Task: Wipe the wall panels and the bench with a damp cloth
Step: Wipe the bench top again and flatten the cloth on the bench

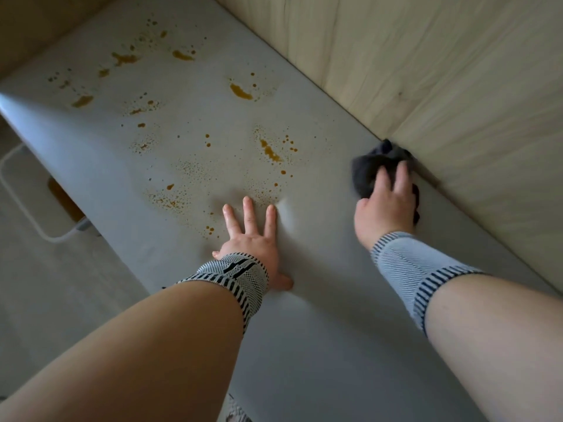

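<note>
- Left hand (251, 242): flat, fingers spread, pressing bench (128, 166).
- Right hand (387, 205): fingers curled on dark cloth (370, 169), at bench's back edge against wall panel (457, 102).
- Stains (240, 91): orange spatter across bench.

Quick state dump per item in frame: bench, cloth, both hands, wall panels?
bench: grey padded top, spattered with orange-brown stains, not yet wiped there
cloth: dark, bunched, on the bench at the seam with the wall
right hand: presses on the cloth, fingers over it
left hand: flat on the bench, fingers spread, holds nothing
wall panels: pale wood grain, no stains visible
</note>
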